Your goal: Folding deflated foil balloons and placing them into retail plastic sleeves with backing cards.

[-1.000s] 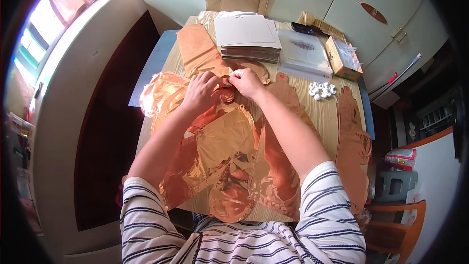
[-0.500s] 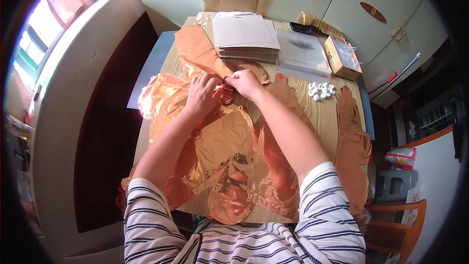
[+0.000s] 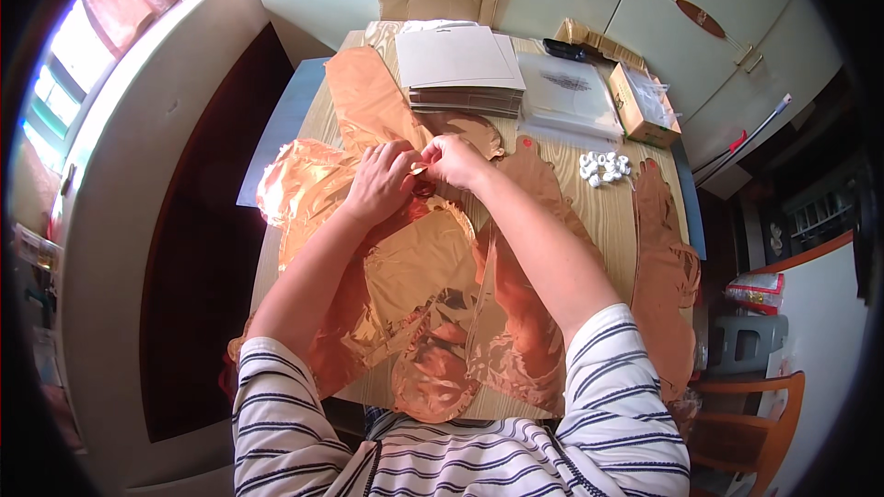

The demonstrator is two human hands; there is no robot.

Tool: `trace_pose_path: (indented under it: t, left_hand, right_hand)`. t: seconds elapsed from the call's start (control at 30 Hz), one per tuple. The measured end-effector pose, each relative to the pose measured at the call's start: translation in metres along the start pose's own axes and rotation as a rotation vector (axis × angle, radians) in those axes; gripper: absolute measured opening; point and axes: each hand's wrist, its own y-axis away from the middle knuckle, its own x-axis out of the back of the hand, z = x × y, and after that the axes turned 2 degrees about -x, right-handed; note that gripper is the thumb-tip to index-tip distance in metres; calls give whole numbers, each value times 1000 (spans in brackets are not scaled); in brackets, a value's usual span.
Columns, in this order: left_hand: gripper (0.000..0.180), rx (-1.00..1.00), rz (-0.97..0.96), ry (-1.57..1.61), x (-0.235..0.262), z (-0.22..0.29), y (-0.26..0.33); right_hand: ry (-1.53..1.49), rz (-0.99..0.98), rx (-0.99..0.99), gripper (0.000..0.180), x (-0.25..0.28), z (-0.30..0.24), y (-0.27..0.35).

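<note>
Copper-coloured foil covers most of the wooden table (image 3: pixel 619 221): flat, uninflated foil balloons (image 3: pixel 414 294) lie overlapping from the left edge to the right. At the far left a crumpled, shiny balloon piece (image 3: pixel 293 191) hangs partly over the table's edge, above a blue sheet (image 3: pixel 284 120) that juts out from under it. Just to its right the left hand (image 3: pixel 382 182) rests knuckles-up on the foil, fingers curled in, pinching a small fold of balloon near the table's middle. The right hand (image 3: pixel 456 161) meets it there, fingertips closed on the same small spot, so both hands touch at that point. What exactly sits between the fingertips is too small to tell. Behind the hands a long foil piece (image 3: pixel 368 101) runs toward the far edge, beside a stack of flat white and grey cards (image 3: pixel 458 69). Further right lie clear plastic sleeves (image 3: pixel 571 97), then a small heap of white bits (image 3: pixel 603 167), and an open cardboard box (image 3: pixel 642 109) near the far right corner. Another foil balloon (image 3: pixel 665 267) lies along the right edge, and beyond it stands an orange chair (image 3: pixel 769 414).
</note>
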Motion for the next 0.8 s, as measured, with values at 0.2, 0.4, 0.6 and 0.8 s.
trace_pose_path:
  t: [0.2,0.4,0.6,0.8]
  left_hand:
    - [33,188,-46,38,-11,-2,-2]
    - [17,470,-78,241,-7,-15,-17]
    - [31,647,-54,245,3,-23,-47]
    - [31,612,-8,221,23,-39,-62]
  right_hand:
    - [-95,71,-177,22,-1,-2,-4]
    - [4,581,185,19,-5,-39,29]
    - [614,522,590,21,-7,-37,46]
    - [876,113,4,51,-6,-59,63]
